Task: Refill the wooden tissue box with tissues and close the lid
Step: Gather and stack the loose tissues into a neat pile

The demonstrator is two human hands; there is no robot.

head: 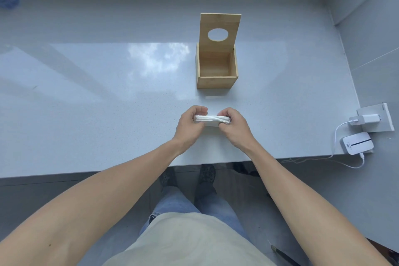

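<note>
Head view: near the counter's front edge, short of the empty wooden tissue box [217,71] with its holed lid [219,32] upright, left hand [191,123] and right hand [232,126] pinch the tissue stack's [212,119] ends; loading and closing remain.

readable text: none, honestly
white device [357,143]: has a small dark label on its near-left end, way too tiny and blurry to read
wooden box [217,69]: plain, no markings
</note>
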